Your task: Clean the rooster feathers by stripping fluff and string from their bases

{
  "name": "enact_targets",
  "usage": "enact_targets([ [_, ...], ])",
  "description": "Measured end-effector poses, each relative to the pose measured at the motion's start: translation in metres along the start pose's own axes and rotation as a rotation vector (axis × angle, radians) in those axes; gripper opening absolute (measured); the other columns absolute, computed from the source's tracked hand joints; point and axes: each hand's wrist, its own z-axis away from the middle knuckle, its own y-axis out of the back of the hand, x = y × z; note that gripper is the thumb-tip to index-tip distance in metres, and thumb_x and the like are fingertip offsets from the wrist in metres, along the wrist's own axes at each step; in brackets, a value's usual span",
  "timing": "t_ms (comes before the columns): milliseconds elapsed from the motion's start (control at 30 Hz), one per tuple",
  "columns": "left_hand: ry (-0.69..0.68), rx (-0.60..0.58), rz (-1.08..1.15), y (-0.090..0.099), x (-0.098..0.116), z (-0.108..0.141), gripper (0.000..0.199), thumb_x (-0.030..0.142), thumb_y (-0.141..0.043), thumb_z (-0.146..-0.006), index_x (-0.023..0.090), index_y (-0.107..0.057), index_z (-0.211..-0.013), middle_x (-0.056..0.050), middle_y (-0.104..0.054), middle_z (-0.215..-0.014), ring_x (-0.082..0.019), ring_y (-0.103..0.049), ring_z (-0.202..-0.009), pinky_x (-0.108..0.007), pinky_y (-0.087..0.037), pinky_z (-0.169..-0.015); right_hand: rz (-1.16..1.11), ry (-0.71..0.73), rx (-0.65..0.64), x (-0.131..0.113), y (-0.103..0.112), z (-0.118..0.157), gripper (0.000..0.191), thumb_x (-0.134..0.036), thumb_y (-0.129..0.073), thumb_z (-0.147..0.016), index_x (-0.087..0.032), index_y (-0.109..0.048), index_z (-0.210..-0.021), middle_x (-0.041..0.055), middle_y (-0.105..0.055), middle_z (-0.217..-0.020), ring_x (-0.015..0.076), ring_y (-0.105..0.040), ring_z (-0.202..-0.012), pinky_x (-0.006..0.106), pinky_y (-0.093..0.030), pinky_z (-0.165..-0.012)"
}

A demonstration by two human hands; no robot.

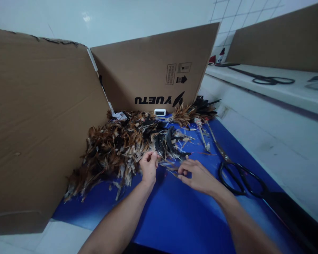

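Note:
My left hand [149, 166] is closed in a pinch at the front edge of a big heap of brown and black feathers [113, 144]. A dark feather [160, 145] rises from its fingertips. To its right, my right hand [194, 174] hovers low over the blue surface [180, 218], fingers curled in and the thumb close to the index finger. Thin feather pieces [172, 169] lie at those fingertips; whether they are gripped is hard to see. Large black-handled scissors [228, 160] rest right of my right hand.
Cardboard panels [37, 123] stand at the left and back [148, 74]. A small white device [159, 112] sits behind the feathers. Feather bundles on sticks [201, 134] lie at the back right. Another pair of scissors [272, 80] is on a white ledge [288, 91].

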Motion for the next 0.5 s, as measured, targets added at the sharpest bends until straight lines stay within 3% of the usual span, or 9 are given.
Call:
enact_targets([
  [133, 0.006, 0.001, -0.012, -0.0001, 0.0005, 0.0002, 0.029, 0.041, -0.064, -0.073, 0.013, -0.059, -0.08, 0.0, -0.06, -0.067, -0.003, -0.038, -0.04, -0.016, -0.028, -0.039, 0.064, -0.058, -0.109, -0.0022, -0.0032, 0.0028, 0.001, -0.023, -0.06, -0.071, -0.023, -0.06, -0.071, -0.0005, -0.061, -0.074, 0.0187, -0.054, -0.077, 0.036, -0.033, -0.08],
  [267, 0.001, -0.002, -0.015, -0.0003, 0.0021, 0.0006, 0.03, 0.042, -0.064, -0.073, 0.013, -0.059, -0.081, 0.001, -0.061, -0.066, -0.003, -0.039, -0.041, -0.016, -0.028, -0.039, 0.054, -0.034, -0.166, 0.0002, -0.0081, 0.0025, 0.011, -0.017, -0.051, -0.074, -0.021, -0.059, -0.068, 0.0009, -0.061, -0.075, 0.0162, -0.053, -0.073, 0.032, -0.033, -0.075],
  [500, -0.014, -0.004, -0.03, -0.0003, 0.0041, 0.0026, 0.03, 0.042, -0.064, -0.073, 0.012, -0.059, -0.08, 0.001, -0.06, -0.066, -0.003, -0.038, -0.041, -0.016, -0.029, -0.04, -0.021, 0.006, -0.117, -0.0017, -0.0078, -0.0008, 0.009, -0.019, -0.052, -0.073, -0.021, -0.057, -0.067, -0.0007, -0.057, -0.068, 0.0152, -0.052, -0.068, 0.028, -0.035, -0.069],
])
